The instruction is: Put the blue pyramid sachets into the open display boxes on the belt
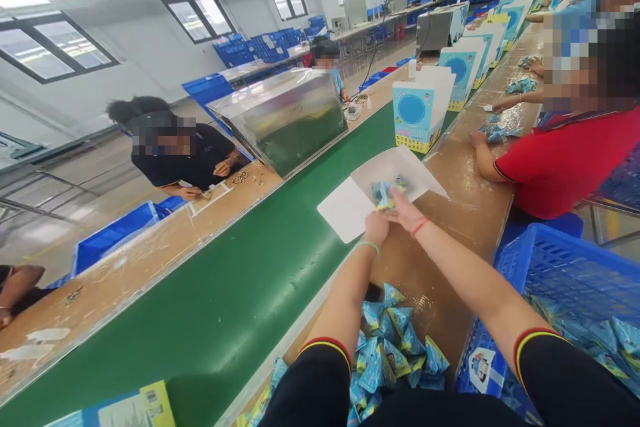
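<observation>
Bunch of blue packets (pixel 384 192): small foil sachets, blue with yellow print, held together just above the open white carton (pixel 345 213). How many there were could not be told.

Left hand (pixel 376 228): clenched on the near side of the bunch, a green band (pixel 369 245) at the wrist. Right hand (pixel 406 211): fingers closed on the same bunch from the right, a red band (pixel 420 227) at the wrist. The two hands touched each other, both arms stretched forward in black sleeves with red and yellow cuffs.

The carton lay flat with its flaps spread, half on the green belt (pixel 225 293) and half on the wooden bench (pixel 450 173).

Nearer the body, a loose pile of the same packets (pixel 395 353) lay on the bench between the arms. Just to the right stood a blue crate (pixel 565 273) with more of them inside.

Farther up the bench, a row of printed display boxes (pixel 414 113), blue circle on the front, stood upright along the belt's edge. A person in a red top (pixel 565 160) sat at the right, one hand (pixel 475 140) on the bench beside a few packets.

A metal housing (pixel 285 120) spanned the belt beyond the carton. Across the belt, a person in a dark top (pixel 175 153) leaned on the opposite bench. Blue bins (pixel 110 237) stood on the floor behind.
</observation>
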`<state>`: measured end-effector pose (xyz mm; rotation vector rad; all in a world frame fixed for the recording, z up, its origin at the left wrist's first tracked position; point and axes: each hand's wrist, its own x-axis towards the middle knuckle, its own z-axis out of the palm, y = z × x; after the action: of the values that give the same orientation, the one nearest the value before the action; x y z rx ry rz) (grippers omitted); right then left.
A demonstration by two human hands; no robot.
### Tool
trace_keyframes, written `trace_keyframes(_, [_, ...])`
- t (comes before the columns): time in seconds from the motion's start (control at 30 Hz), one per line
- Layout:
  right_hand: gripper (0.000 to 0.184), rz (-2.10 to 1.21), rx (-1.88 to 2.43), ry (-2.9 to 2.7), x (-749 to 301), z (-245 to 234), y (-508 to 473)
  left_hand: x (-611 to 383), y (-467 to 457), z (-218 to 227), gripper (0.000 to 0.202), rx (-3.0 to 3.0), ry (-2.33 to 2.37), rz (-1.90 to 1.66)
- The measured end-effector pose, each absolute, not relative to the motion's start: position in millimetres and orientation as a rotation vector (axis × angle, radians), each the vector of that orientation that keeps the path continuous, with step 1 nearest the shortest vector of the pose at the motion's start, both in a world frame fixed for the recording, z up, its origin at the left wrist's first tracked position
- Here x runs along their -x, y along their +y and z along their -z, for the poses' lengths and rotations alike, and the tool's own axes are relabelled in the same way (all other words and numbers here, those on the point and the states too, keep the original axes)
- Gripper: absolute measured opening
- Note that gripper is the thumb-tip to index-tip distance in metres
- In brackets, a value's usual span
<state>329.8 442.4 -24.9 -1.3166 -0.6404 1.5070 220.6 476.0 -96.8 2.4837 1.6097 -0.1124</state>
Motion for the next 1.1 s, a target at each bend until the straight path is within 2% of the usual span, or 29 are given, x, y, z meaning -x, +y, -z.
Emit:
trace_keyframes(0.07, [0.086, -1.512, 1.400, -0.637, -335.6, 19.8, 453.7, -220.4, 476.3, 96.5, 0.039, -2.497, 1.635, 0.101])
trace_keyframes(0.13, [0.095, -1.549, 1.459, -0.687, -345.4, 25.0, 442.5, -219.4, 479.1, 95.2, 0.038, -2.508, 1.645, 0.097])
trace_keyframes(0.2, [0.089, -1.595, 1.482, -0.738, -358.1, 37.0, 415.3, -217.2, 486.5, 91.5, 0.038, -2.504, 1.655, 0.101])
trace_keyframes(0.33, [0.056, -1.666, 1.507, -0.782, -393.2, 58.3, 351.2, -199.5, 513.5, 75.7, 0.038, -2.454, 1.684, 0.155])
trace_keyframes(0.43, [0.043, -1.675, 1.524, -0.749, -422.7, 61.2, 315.4, -163.7, 530.2, 61.9, 0.035, -2.384, 1.716, 0.225])
trace_keyframes(0.6, [0.039, -1.614, 1.540, -0.727, -451.7, 57.2, 278.1, -65.4, 514.8, 50.5, 0.042, -2.264, 1.802, 0.335])
trace_keyframes(0.8, [0.042, -1.621, 1.576, -0.761, -433.7, 63.9, 257.2, 43.9, 451.6, 51.6, 0.035, -2.116, 1.965, 0.384])
trace_keyframes(1.0, [0.040, -1.723, 1.544, -0.964, -393.8, 62.5, 263.3, 101.6, 409.4, 47.4, 0.037, -1.999, 2.101, 0.346])
trace_keyframes(1.1, [0.034, -1.713, 1.577, -1.161, -379.7, 63.7, 273.1, 121.8, 388.5, 38.1, 0.046, -1.952, 2.166, 0.236])
